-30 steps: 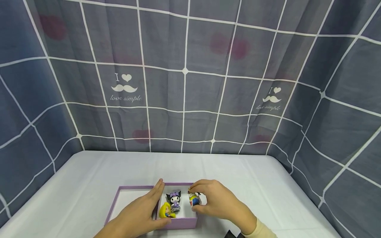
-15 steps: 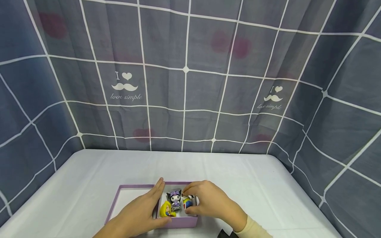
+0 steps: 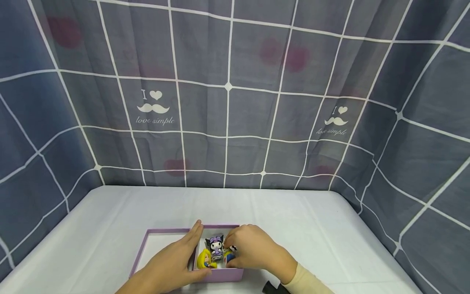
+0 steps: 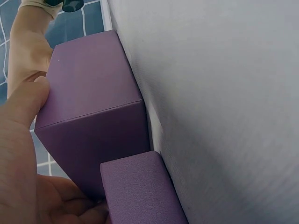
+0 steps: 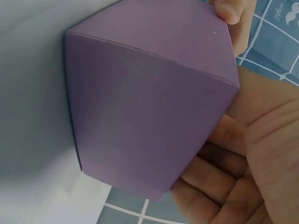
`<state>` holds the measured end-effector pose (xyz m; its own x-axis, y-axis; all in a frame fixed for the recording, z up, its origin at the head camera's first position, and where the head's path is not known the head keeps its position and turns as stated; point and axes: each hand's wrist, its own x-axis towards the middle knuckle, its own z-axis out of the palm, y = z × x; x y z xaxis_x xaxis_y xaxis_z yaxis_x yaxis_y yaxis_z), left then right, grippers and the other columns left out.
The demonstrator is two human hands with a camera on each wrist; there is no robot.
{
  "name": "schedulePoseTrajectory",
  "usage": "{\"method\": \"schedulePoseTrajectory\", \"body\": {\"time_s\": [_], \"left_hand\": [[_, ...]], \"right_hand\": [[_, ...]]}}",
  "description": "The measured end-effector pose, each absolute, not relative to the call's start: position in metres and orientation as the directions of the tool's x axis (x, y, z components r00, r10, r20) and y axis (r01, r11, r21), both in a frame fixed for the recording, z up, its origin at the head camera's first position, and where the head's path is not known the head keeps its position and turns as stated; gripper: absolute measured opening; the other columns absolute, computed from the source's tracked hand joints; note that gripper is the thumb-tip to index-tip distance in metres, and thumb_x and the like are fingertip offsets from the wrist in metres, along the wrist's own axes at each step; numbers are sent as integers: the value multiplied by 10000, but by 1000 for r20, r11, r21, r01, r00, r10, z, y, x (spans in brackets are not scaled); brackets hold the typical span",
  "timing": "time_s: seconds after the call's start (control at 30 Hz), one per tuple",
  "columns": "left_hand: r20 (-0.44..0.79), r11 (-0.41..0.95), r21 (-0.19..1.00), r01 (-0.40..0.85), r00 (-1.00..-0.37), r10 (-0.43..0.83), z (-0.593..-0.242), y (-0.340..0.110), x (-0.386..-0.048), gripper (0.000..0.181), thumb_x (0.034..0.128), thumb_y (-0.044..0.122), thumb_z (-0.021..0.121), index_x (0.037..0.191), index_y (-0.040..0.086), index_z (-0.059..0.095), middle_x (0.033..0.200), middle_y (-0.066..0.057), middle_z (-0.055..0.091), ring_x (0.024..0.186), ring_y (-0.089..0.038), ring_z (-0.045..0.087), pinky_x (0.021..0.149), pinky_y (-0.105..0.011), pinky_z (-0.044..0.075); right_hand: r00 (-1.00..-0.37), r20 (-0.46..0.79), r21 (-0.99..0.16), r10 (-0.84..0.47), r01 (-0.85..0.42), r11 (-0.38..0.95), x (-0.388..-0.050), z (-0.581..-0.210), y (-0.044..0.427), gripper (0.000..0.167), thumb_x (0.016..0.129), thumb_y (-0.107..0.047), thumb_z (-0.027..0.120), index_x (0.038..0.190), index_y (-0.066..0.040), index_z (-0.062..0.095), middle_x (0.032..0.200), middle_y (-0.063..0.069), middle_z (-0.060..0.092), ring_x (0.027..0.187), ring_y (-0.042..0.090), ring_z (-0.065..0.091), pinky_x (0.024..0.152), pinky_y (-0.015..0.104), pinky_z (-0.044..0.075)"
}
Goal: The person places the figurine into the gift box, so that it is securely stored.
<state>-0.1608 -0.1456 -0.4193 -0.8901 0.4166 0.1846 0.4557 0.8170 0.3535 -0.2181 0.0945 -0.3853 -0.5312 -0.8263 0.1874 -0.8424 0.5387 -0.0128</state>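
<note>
A purple box with a white inside stands near the table's front edge. Inside lie a black-and-purple figurine and a yellow-haired figurine. My left hand grips the box at its left side, thumb on the front wall and fingers reaching to the far rim. My right hand reaches over the right rim and pinches a small yellow, blue and red figurine, partly hidden by the fingers. In the right wrist view the box's outer wall covers the fingertips.
A shallow purple-rimmed tray or lid sits left of the box, partly behind my left hand. A white cloth covers the table. Blue-grey checked curtains hang behind and at both sides.
My right hand has moved left and lower into the box with the figurine, closer to the black-and-purple one. My left hand has stayed on the box.
</note>
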Motion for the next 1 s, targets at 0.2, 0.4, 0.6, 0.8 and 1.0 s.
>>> {"method": "schedulePoseTrajectory", "body": {"time_s": [0.2, 0.4, 0.6, 0.8, 1.0], "left_hand": [[177, 800, 369, 473, -881, 439, -422, -146, -161, 1099, 808, 785, 496, 1522, -15, 256, 1594, -140, 185, 1281, -273, 483, 948, -452, 488], [168, 796, 379, 473, -881, 443, -423, -146, -162, 1102, 810, 787, 487, 1518, -25, 257, 1593, -151, 183, 1277, -278, 488, 954, -454, 484], [181, 798, 365, 480, -877, 445, -421, -146, -161, 1096, 813, 786, 484, 1517, -25, 263, 1589, -153, 199, 1267, -274, 499, 951, -445, 487], [188, 802, 352, 483, -876, 445, -419, -147, -162, 1091, 815, 782, 488, 1516, -24, 268, 1589, -149, 201, 1274, -269, 493, 953, -437, 487], [195, 801, 350, 486, -874, 445, -419, -147, -162, 1086, 817, 779, 489, 1515, -24, 270, 1589, -148, 197, 1285, -272, 480, 957, -439, 483]], "right_hand": [[-550, 130, 77, -825, -824, 561, -217, -385, 88, 274, 641, -456, 885, 828, -288, 777, 822, -229, 661, 727, -66, 576, 689, 179, 507], [-521, 95, 144, -848, -836, 530, -218, -386, 83, 242, 626, -452, 892, 792, -319, 776, 695, -238, 597, 587, -89, 453, 575, 164, 462], [-527, 60, 160, -848, -833, 529, -219, -386, 81, 228, 626, -437, 900, 774, -322, 771, 670, -237, 583, 562, -91, 424, 539, 154, 441], [-565, 28, 166, -824, -811, 562, -218, -385, 77, 235, 614, -439, 909, 764, -336, 761, 671, -238, 599, 567, -68, 458, 522, 174, 444], [-597, 6, 202, -802, -785, 586, -218, -386, 72, 255, 596, -441, 919, 662, -331, 699, 576, -225, 515, 520, -23, 416, 460, 222, 400]]}}
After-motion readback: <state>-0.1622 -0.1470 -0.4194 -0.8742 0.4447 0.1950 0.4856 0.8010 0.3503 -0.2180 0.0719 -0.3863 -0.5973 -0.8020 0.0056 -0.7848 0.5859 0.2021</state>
